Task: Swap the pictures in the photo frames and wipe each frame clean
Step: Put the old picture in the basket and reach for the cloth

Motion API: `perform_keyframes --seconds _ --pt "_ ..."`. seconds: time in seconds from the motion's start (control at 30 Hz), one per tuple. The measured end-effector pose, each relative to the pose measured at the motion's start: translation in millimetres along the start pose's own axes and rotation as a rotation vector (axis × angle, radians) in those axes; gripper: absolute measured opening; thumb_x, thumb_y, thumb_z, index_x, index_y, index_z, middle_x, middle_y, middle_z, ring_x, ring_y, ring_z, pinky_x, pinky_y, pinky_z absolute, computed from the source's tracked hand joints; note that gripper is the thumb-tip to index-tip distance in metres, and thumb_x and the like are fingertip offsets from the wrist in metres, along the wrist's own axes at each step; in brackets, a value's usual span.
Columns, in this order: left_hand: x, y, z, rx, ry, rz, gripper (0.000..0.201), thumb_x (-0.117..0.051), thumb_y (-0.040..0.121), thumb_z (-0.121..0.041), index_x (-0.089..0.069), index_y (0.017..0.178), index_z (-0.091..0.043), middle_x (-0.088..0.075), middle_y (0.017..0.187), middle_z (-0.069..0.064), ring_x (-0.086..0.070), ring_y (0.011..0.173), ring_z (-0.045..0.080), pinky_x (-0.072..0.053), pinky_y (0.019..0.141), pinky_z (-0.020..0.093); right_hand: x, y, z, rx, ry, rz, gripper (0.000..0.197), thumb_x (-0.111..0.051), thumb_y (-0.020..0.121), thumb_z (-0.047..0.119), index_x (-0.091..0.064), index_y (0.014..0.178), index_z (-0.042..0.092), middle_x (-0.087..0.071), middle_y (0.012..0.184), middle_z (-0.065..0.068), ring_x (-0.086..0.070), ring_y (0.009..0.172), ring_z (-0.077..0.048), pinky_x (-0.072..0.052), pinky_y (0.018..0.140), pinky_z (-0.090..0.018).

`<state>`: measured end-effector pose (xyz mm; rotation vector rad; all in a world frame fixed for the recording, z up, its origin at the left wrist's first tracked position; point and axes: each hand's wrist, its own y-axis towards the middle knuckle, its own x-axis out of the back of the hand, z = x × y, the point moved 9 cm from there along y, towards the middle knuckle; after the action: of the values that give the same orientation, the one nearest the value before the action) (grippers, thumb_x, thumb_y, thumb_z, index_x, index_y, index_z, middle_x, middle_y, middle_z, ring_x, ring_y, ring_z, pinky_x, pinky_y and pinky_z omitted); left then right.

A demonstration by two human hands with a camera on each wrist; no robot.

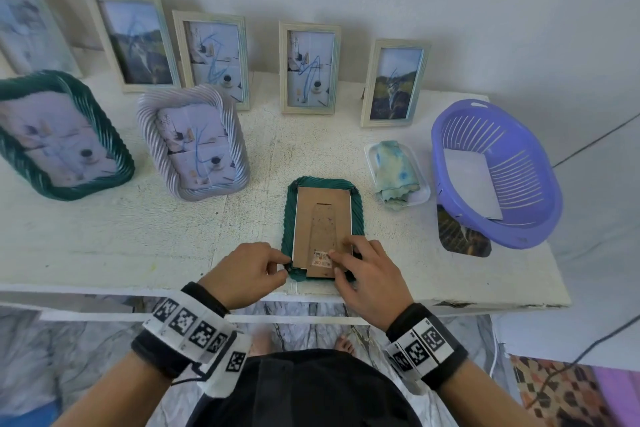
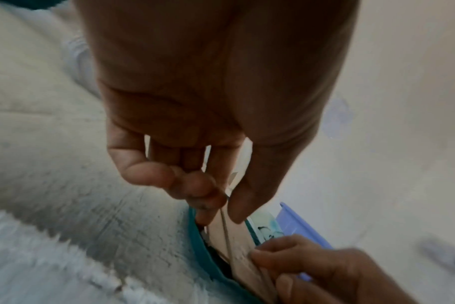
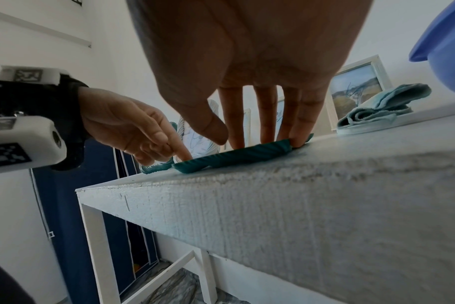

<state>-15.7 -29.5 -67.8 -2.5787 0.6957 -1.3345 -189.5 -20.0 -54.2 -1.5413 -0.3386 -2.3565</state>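
A green ribbed photo frame (image 1: 358, 208) lies face down near the table's front edge, its brown cardboard backing (image 1: 322, 215) facing up. My left hand (image 1: 282, 263) pinches a small dark clip at the frame's near-left corner, fingers curled. My right hand (image 1: 334, 262) presses straight fingers onto the near end of the backing, beside a sticker. In the right wrist view these fingertips (image 3: 296, 137) rest on the green frame (image 3: 237, 156). The left wrist view shows my left hand (image 2: 229, 205) over the backing (image 2: 237, 236). A blue-stained cloth (image 1: 393, 170) lies in a white tray (image 1: 420, 196).
A purple basket (image 1: 540, 215) holding a white sheet stands at the right, partly over a loose landscape photo (image 1: 460, 236). Several upright frames line the wall; a big green frame (image 1: 117, 149) and a silver frame (image 1: 235, 128) lean at the left. The white table (image 1: 138, 246) ends just below my hands.
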Motion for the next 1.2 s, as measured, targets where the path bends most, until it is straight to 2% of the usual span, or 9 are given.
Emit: perform_keyframes --seconds 0.1,0.2,0.27,0.4,0.6,0.73,0.93,1.03,1.2 --pt "-4.2 -0.8 11.1 0.063 -0.289 0.049 0.035 -0.060 0.095 -0.025 -0.063 0.128 -0.015 -0.059 0.071 -0.009 -0.055 0.066 0.001 -0.042 0.068 0.012 -1.4 -0.4 -0.8 0.004 0.007 0.005 0.036 -0.045 0.089 0.036 -0.070 0.108 0.019 -0.057 0.115 -0.003 -0.053 0.091 -0.022 -0.052 0.071 -0.030" --pt "-13.2 -7.1 13.7 0.109 -0.502 0.137 0.036 -0.061 0.094 -0.019 -0.060 0.130 -0.016 -0.059 0.071 -0.008 -0.053 0.067 0.003 -0.043 0.070 0.016 -1.8 0.3 -1.5 0.003 0.014 0.011 0.038 -0.044 0.089 0.036 -0.070 0.109 0.019 -0.056 0.116 -0.002 -0.052 0.092 -0.021 -0.051 0.071 -0.029" --pt "-12.1 -9.2 13.6 0.093 -0.502 0.129 0.032 -0.061 0.094 -0.018 -0.063 0.126 -0.020 -0.062 0.072 -0.015 -0.055 0.069 0.001 -0.044 0.074 0.017 -1.4 0.5 -1.5 0.005 0.017 0.012 0.038 -0.043 0.089 0.037 -0.070 0.109 0.020 -0.056 0.116 -0.001 -0.051 0.091 -0.020 -0.049 0.071 -0.027" --pt "-2.3 -9.6 17.4 0.101 -0.375 0.035 0.026 -0.063 0.093 -0.025 -0.069 0.118 -0.025 -0.070 0.107 -0.012 -0.064 0.096 -0.004 -0.048 0.088 0.013 -1.2 0.3 -1.5 0.011 0.020 0.015 0.039 -0.042 0.089 0.037 -0.070 0.110 0.019 -0.055 0.116 -0.001 -0.050 0.092 -0.019 -0.045 0.071 -0.024" --pt "-7.0 -8.3 14.3 0.080 -0.465 0.042 0.024 -0.065 0.092 -0.021 -0.071 0.114 -0.025 -0.072 0.103 -0.013 -0.064 0.094 -0.008 -0.046 0.083 0.008 -1.4 0.2 -2.5 0.005 0.034 0.019 0.039 -0.042 0.090 0.037 -0.070 0.112 0.020 -0.055 0.117 -0.001 -0.050 0.093 -0.020 -0.049 0.072 -0.027" --pt "-4.4 -6.9 12.1 0.057 -0.387 0.005 0.020 -0.063 0.093 -0.020 -0.073 0.110 -0.027 -0.069 0.081 -0.022 -0.062 0.076 -0.009 -0.041 0.068 0.006 -1.8 0.2 -2.1 0.006 0.030 0.034 0.039 -0.042 0.090 0.037 -0.069 0.112 0.020 -0.055 0.118 -0.001 -0.050 0.094 -0.019 -0.047 0.073 -0.025" --pt "26.1 11.7 -7.2 -0.074 -0.113 -0.217 0.017 -0.060 0.092 -0.028 -0.070 0.106 -0.030 -0.060 0.087 -0.011 -0.056 0.075 0.001 -0.042 0.068 0.018 -3.5 10.0 -5.7 0.004 0.021 0.074 0.037 -0.042 0.088 0.043 -0.067 0.106 0.022 -0.054 0.107 0.001 -0.048 0.087 -0.019 -0.045 0.073 -0.030" --pt "30.2 32.6 -34.4 -0.196 0.034 -0.221 0.033 -0.050 0.090 -0.042 -0.067 0.115 -0.031 -0.056 0.104 -0.007 -0.054 0.090 0.007 -0.044 0.077 0.025 4.1 24.8 -4.2 0.001 0.038 0.102 0.028 -0.047 0.090 0.043 -0.061 0.099 0.020 -0.052 0.093 0.000 -0.047 0.076 -0.019 -0.039 0.065 -0.032" --pt "18.2 65.4 -59.1 -0.227 0.343 -0.100 0.040 -0.046 0.093 -0.045 -0.056 0.131 -0.036 -0.051 0.130 -0.001 -0.048 0.114 0.018 -0.044 0.095 0.039 23.9 57.5 -20.2 -0.076 0.114 0.114 0.034 -0.050 0.094 0.038 -0.052 0.123 0.022 -0.053 0.092 0.004 -0.052 0.076 -0.014 -0.036 0.064 -0.028"
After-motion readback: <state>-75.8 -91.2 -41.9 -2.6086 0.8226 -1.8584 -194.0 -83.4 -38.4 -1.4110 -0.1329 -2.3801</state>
